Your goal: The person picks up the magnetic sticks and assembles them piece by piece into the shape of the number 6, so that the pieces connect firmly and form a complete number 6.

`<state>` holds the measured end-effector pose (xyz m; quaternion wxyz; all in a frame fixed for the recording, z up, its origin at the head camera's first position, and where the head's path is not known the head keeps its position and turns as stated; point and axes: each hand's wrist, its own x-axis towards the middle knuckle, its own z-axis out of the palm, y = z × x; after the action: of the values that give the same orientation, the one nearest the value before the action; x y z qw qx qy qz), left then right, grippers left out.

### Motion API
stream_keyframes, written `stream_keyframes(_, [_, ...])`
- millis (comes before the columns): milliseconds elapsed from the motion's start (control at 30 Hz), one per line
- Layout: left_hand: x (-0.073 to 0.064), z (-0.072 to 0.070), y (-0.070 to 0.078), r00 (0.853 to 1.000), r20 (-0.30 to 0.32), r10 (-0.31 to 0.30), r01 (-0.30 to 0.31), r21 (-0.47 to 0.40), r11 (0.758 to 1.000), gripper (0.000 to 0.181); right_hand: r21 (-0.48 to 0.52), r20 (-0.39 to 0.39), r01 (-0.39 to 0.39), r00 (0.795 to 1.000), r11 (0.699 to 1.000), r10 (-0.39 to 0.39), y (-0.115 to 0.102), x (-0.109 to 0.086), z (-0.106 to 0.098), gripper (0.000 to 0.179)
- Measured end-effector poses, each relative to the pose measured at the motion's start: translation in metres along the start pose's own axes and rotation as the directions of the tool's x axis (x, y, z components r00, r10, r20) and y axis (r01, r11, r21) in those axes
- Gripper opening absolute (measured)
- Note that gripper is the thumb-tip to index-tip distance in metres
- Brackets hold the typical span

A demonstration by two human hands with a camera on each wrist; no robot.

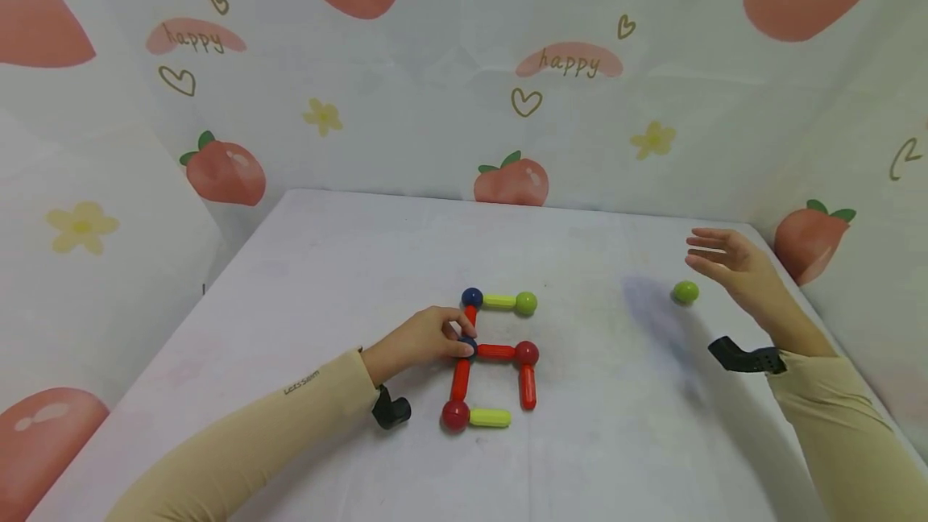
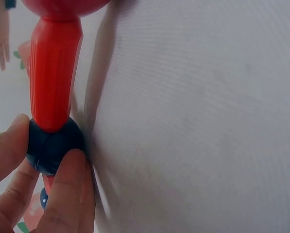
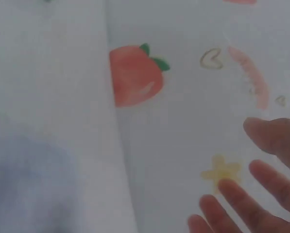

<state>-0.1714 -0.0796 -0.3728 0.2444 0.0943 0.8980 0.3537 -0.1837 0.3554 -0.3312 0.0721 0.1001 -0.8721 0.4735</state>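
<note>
On the table lies a figure of balls and rods. My left hand (image 1: 428, 335) pinches its middle dark blue ball (image 2: 50, 145) between thumb and fingers. From that ball a red rod (image 1: 496, 352) runs right to a red ball (image 1: 527, 354), with another red rod (image 1: 528, 387) below it. A further dark blue ball (image 1: 472, 298), yellow-green rod (image 1: 499, 302) and green ball (image 1: 526, 303) form the top. At the bottom, a red ball (image 1: 455, 416) joins a yellow-green rod (image 1: 490, 418). My right hand (image 1: 728, 260) is raised at the right, fingers extended, holding nothing.
A loose green ball (image 1: 685, 292) lies on the white table (image 1: 602, 441) near the right hand. Behind the table hangs a white cloth (image 1: 435, 103) printed with peaches, hearts and flowers. Dark wrist cameras sit on both wrists.
</note>
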Motion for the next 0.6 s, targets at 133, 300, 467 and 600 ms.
stream_keyframes(133, [0.000, 0.000, 0.000, 1.000, 0.001, 0.001, -0.001, -0.001, 1.000, 0.019, -0.130, -0.036, -0.042, 0.999, 0.991, 0.038, 0.017, 0.002, -0.001, 0.055])
stream_keyframes(300, [0.001, 0.000, 0.000, 1.000, -0.002, 0.002, -0.002, -0.007, 1.000, 0.020, -0.202, -0.024, -0.076, 0.997, 0.977, 0.072, 0.034, 0.002, 0.000, 0.064])
stream_keyframes(467, [0.003, 0.001, -0.001, 1.000, 0.000, -0.001, 0.001, -0.006, 1.000, 0.020, -0.204, 0.022, -0.148, 0.988, 0.968, 0.156, 0.046, 0.003, 0.001, 0.071])
stream_keyframes(600, [0.001, 0.001, 0.000, 1.000, 0.003, -0.002, 0.002, -0.004, 1.000, 0.020, -0.241, 0.076, -0.184, 0.975, 0.953, 0.207, 0.056, 0.004, 0.002, 0.073])
